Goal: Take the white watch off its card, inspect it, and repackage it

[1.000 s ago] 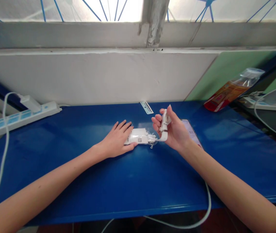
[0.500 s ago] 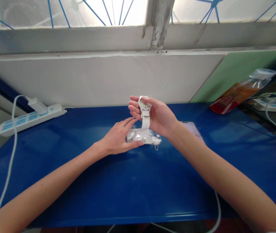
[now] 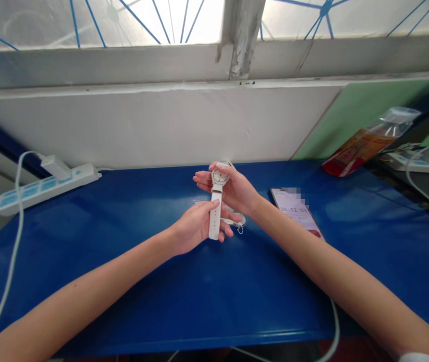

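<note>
A shiny blue table (image 3: pixel 154 296) fills the lower half of the view, standing against a pale wall (image 3: pixel 142 130). A frosted window (image 3: pixel 154 22) with blue bars runs across the top. At the far left of the table, a white power strip (image 3: pixel 44 188) lies at a slant, with a white charger plugged into it and a pale cable (image 3: pixel 14 256) trailing down toward the near edge. At the far right, a clear bottle (image 3: pixel 365 143) with an orange and red label leans at an angle.

Two bare hands meet near the middle, above the table. The left hand (image 3: pixel 197 229) is nearly closed, pinching the lower strap with its thumb on top and its fingers underneath. The right hand (image 3: pixel 239 191) is loosely curled, its thumb at the upper edge of the watch case and its fingers extended behind it.

Beside the right forearm, which partly covers it, a phone (image 3: pixel 295 211) lies face up, showing large digits. Between the hands is the white wristwatch (image 3: pixel 217 192), dial toward the viewer, strap hanging downward. Behind the left fingers, a clear-and-white packet (image 3: pixel 241 219) is mostly hidden; a tiny bead chain (image 3: pixel 240 229) dangles from its end.
</note>
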### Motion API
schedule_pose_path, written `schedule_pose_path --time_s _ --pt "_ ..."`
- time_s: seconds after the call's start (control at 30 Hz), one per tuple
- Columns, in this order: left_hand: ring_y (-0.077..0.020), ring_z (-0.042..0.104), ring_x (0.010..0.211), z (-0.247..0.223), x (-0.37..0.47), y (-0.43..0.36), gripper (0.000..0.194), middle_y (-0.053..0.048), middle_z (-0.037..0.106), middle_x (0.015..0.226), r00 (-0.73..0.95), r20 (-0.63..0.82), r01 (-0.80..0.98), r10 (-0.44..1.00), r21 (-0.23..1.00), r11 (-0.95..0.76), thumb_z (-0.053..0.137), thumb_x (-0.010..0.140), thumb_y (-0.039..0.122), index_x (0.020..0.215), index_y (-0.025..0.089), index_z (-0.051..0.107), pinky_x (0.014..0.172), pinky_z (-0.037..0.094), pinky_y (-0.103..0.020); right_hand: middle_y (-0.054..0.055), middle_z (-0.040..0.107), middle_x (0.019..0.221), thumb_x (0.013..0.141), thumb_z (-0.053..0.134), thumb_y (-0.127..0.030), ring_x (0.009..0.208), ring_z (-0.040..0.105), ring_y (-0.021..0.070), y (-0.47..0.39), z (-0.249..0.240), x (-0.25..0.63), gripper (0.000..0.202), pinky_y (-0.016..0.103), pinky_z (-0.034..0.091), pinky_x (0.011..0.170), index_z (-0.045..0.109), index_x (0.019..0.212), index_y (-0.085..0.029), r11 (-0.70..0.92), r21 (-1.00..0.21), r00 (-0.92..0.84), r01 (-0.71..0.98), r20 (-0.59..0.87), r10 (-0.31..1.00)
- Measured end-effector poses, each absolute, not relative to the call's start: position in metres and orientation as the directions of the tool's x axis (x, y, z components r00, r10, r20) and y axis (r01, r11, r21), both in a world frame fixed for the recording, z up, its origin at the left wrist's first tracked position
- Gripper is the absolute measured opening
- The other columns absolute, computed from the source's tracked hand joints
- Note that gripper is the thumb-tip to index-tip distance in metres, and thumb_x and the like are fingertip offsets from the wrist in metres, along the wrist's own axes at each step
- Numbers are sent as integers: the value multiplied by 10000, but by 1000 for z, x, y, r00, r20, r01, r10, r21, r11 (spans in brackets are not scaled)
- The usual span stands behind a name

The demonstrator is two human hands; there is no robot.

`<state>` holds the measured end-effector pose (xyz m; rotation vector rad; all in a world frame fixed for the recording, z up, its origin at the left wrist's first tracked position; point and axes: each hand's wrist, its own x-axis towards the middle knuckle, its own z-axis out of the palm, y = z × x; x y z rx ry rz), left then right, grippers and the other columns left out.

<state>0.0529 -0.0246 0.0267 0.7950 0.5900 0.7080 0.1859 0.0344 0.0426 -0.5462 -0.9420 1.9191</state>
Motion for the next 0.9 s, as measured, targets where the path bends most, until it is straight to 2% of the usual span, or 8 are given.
schedule_pose_path --time_s 0.1,0.23,0.37,0.53,0.7,0.8,0.9 --pt "-158 677 610 22 54 -29 284 -141 717 957 660 -228 -358 716 742 566 415 995 299 959 106 621 536 511 -260 38 766 963 931 443 -280 963 712 172 33 39 186 182 364 491 984 615 928 -220 -368 -787 -560 -496 -34 828" --pt "-218 726 779 25 56 -33 364 -156 717 960 680 -261 -383 685 670 636 323 1030 245 983 74 641 712 569 -356 90 756 1023 989 328 -324 945 720 186 34 43 188 362 353 546 907 631 1096 -158 -458 -772 -627 -441 -99 773" --pt "-253 724 891 25 58 -36 394 -183 718 989 676 -317 -358 665 648 672 326 1037 257 974 52 656 820 551 -397 148 745 1048 1014 276 -359 975 711 190 35 46 190 479 316 545 914 669 1026 -86 -515 -766 -674 -385 -147 724" --pt "-267 707 972 21 56 -36 389 -198 715 1040 671 -309 -358 674 662 659 342 1034 256 1005 46 669 907 513 -409 110 759 1011 1012 295 -423 1027 693 200 36 45 191 506 360 498 988 702 943 -132 -480 -791 -691 -380 -103 715" --pt "-273 712 954 23 56 -35 406 -206 714 1030 666 -324 -363 671 645 672 321 1036 238 996 35 670 911 505 -425 168 735 1057 1009 201 -490 1027 692 239 35 53 191 630 403 465 1012 675 1006 -75 -557 -755 -713 -345 -175 679" --pt "-273 717 933 24 58 -35 413 -208 713 1015 668 -327 -373 669 631 680 315 1038 240 985 30 667 900 507 -426 222 715 1070 1014 162 -479 1018 692 250 35 54 191 663 388 483 986 633 1068 -15 -594 -729 -722 -340 -202 662" --pt "-279 720 916 27 59 -36 400 -208 712 1005 676 -313 -381 667 627 680 320 1036 233 995 26 659 885 512 -430 231 711 1072 1013 161 -481 1039 683 254 35 53 191 669 366 485 984 616 1089 4 -601 -715 -725 -357 -193 661"
